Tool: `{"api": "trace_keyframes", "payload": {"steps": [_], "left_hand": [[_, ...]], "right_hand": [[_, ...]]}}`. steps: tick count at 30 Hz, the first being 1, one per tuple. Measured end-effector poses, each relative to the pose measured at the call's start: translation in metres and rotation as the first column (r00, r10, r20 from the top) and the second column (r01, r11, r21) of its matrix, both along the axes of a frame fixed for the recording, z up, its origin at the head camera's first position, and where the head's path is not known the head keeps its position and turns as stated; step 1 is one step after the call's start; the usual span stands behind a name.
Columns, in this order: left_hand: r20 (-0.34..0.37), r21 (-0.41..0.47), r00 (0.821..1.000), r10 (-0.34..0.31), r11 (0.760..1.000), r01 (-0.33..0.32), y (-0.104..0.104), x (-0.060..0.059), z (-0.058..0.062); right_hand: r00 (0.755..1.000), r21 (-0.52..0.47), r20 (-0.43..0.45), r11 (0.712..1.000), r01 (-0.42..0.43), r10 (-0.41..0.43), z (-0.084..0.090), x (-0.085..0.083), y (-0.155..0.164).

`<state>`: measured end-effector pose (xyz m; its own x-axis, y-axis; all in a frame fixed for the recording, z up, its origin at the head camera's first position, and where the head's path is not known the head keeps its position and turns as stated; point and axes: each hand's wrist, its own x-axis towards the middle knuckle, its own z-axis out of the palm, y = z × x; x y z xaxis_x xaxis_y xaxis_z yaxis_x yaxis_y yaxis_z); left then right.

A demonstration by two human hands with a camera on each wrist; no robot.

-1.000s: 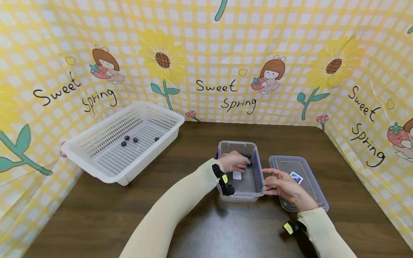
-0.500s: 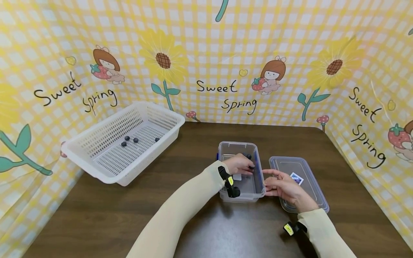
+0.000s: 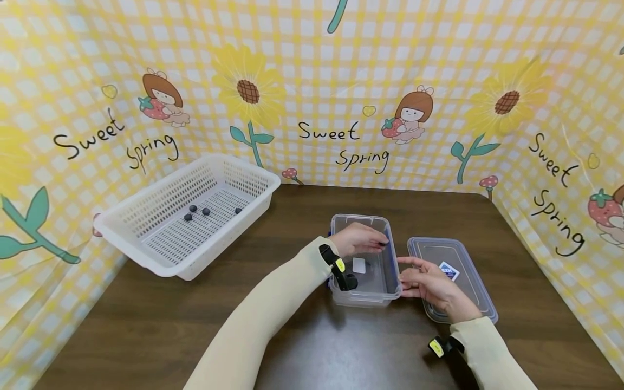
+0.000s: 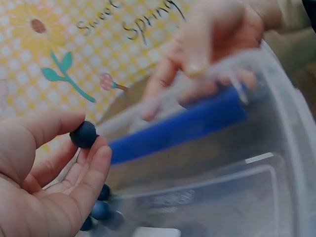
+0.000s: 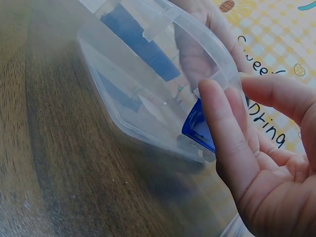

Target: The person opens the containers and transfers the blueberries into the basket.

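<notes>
My left hand (image 3: 359, 239) pinches a dark blueberry (image 4: 83, 134) between thumb and fingertips, inside the clear plastic container (image 3: 366, 298) near its right wall. Several more blueberries (image 4: 100, 210) lie on the container's bottom in the left wrist view; in the head view the left hand hides them. Against the outside of the right wall, my right hand (image 3: 431, 284) rests its extended fingers and thumb, beside a blue side latch (image 5: 197, 127). That hand's fingers do not curl round anything.
A white perforated basket (image 3: 226, 241) stands at the left with several blueberries (image 3: 206, 212) on its floor. Right of the container lies its clear lid (image 3: 465, 271), partly under the right hand. A yellow checked cloth (image 3: 322, 65) surrounds the brown wooden table (image 3: 312, 346).
My left hand first moves toward the right wall and a little nearer, then back up and left, with a blueberry now held up between its fingers. The right hand stays where it was.
</notes>
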<state>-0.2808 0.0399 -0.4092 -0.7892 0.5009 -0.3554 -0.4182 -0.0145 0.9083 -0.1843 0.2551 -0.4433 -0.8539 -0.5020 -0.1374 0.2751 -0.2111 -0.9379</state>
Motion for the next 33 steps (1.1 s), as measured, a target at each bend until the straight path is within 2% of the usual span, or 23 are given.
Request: {"api": "trace_keyframes", "payload": {"steps": [3,6,12,17,22,27,31,33], "left_hand": [[0.0,0.062,1.0,-0.027,0.998,0.027,-0.006,-0.003,0.011],[-0.004,0.107,1.0,-0.005,0.994,0.005,-0.014,-0.007,0.022],[-0.009,0.136,0.994,0.11,0.985,-0.108,-0.04,-0.022,0.044],[-0.029,0.172,0.982,0.188,0.969,-0.181,-0.066,-0.035,0.068],[-0.05,0.219,0.964,0.26,0.945,-0.244,-0.095,-0.043,0.089],[-0.05,0.259,0.943,0.329,0.916,-0.305,-0.119,-0.047,0.1],[-0.05,0.274,0.925,0.377,0.896,-0.35,-0.141,-0.048,0.103],[-0.041,0.287,0.91,0.412,0.878,-0.384,-0.155,-0.048,0.105]], "right_hand": [[1.0,-0.001,0.002,1.0,0.002,-0.002,0.0,0.0,0.001],[1.0,-0.008,0.0,1.0,-0.002,0.002,0.0,0.0,0.002],[1.0,-0.001,-0.001,1.0,-0.008,0.008,-0.001,-0.001,0.001],[1.0,0.017,-0.001,1.0,-0.002,0.002,-0.002,-0.001,0.002],[1.0,0.0,-0.019,1.0,-0.012,0.012,-0.002,0.0,0.003],[1.0,-0.003,-0.027,1.0,-0.013,0.013,-0.001,0.0,0.004],[0.999,-0.008,-0.026,1.0,-0.026,0.026,-0.001,0.0,0.002],[0.999,-0.011,-0.027,0.999,-0.031,0.03,-0.002,0.0,0.001]]}}
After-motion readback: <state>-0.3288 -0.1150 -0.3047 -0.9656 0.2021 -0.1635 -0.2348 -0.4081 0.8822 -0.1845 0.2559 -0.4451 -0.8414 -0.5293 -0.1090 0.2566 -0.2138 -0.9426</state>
